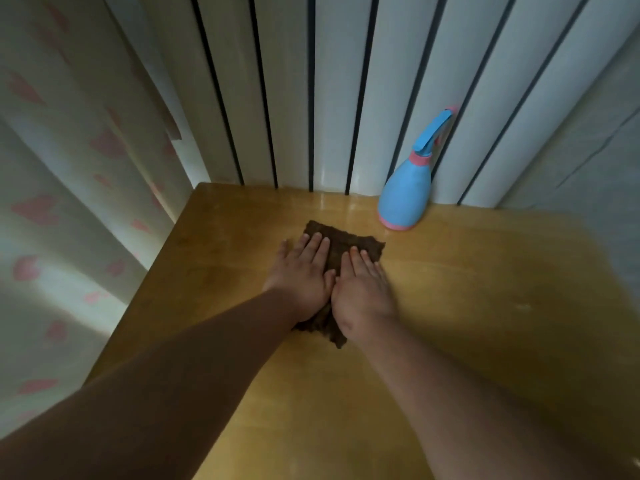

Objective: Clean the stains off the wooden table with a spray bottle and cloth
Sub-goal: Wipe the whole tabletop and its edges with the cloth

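A dark brown cloth (349, 241) lies flat on the wooden table (467, 306), toward its far middle. My left hand (304, 271) and my right hand (362, 289) lie side by side on the cloth, fingers straight, pressing it down. Most of the cloth is hidden under them. A blue spray bottle (407, 192) with pink trim stands upright at the back of the table, to the right of the cloth, its nozzle leaning against the wall.
White wall panels with dark vertical gaps (311, 98) rise right behind the table. A pale curtain with pink hearts (69, 202) hangs along the table's left edge. A faint pale mark (523, 306) shows on the wood at the right.
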Available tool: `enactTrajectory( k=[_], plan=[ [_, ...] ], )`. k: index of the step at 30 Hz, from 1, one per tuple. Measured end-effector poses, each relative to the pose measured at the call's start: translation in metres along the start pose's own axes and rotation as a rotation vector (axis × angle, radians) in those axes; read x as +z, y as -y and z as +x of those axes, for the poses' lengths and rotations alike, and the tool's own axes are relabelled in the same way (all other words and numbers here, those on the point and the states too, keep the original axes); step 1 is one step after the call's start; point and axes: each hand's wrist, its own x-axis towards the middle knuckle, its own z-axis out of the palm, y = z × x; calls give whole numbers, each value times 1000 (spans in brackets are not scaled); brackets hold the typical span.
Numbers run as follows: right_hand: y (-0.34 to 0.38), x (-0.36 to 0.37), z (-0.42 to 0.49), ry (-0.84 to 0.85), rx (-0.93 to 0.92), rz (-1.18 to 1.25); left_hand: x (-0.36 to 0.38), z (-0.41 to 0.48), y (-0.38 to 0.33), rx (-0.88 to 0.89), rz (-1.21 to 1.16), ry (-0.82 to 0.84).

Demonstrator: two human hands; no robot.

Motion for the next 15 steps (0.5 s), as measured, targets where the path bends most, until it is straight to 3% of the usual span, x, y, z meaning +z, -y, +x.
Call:
enactTrajectory(
  k=[15],
  plan=[
    [2,11,-111,66,-79,3,21,-115,-34,-85,-54,10]
  ],
)
